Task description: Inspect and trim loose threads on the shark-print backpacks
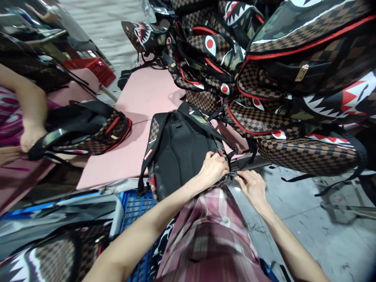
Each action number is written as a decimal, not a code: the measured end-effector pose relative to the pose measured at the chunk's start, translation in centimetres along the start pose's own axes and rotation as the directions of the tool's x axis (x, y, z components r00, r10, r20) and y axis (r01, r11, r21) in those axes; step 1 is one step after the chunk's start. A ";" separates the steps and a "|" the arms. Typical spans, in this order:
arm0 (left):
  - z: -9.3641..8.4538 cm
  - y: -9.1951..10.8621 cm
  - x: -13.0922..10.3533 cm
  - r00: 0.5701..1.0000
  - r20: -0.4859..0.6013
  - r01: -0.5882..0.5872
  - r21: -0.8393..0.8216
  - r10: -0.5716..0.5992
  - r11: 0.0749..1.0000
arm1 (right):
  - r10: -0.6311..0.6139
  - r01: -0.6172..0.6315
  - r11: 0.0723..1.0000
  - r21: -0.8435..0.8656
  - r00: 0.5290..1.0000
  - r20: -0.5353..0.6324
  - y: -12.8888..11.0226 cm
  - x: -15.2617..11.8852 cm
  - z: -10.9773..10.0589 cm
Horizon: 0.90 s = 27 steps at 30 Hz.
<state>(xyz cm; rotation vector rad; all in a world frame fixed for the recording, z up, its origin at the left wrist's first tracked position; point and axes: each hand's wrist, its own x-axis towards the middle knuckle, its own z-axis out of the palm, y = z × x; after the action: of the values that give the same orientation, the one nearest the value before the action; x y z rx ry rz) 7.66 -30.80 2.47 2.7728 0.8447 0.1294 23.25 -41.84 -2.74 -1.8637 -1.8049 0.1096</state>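
Note:
A backpack (pixel 179 149) lies back panel up across the pink table edge and my lap, its black padding and shoulder straps facing me. Closed fingers of my left hand (pixel 216 169) grip the bag's lower right corner. Just right of it, my right hand (pixel 252 187) pinches a dark strap (pixel 233 174) that runs out from that corner. What lies under my left fingers is hidden. Brown checks and red trim show along the bag's sides.
Checkered shark-face backpacks (pixel 270 117) are piled high at the right. At the left a co-worker's hand (pixel 32 137) holds another backpack (pixel 96 129). A blue crate (pixel 136 211) and a bagged backpack (pixel 55 250) are below left. The pink tabletop (pixel 149 88) stretches away, with a red basket (pixel 94 68) beyond.

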 end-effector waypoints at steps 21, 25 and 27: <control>-2.2 -1.6 -11.3 0.989 -0.034 -0.142 -0.430 0.141 0.891 | 0.566 -0.486 0.566 0.666 0.816 0.114 3.5 -2.5 1.7; 0.3 -7.0 -21.4 0.875 -0.313 0.394 0.018 -0.369 0.919 | 0.504 -0.519 0.541 0.662 0.830 0.240 -0.3 -3.6 2.4; 2.4 -8.6 -24.5 0.867 -0.266 0.473 0.166 -0.422 0.866 | 0.385 -0.480 0.551 0.682 0.872 0.303 -3.1 -3.3 3.1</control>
<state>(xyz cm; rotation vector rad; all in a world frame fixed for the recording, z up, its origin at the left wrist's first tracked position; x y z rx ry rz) -16.92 -38.09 -2.33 2.6999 1.6388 0.2761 18.85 -44.08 -5.04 -1.6223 -1.0242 1.0145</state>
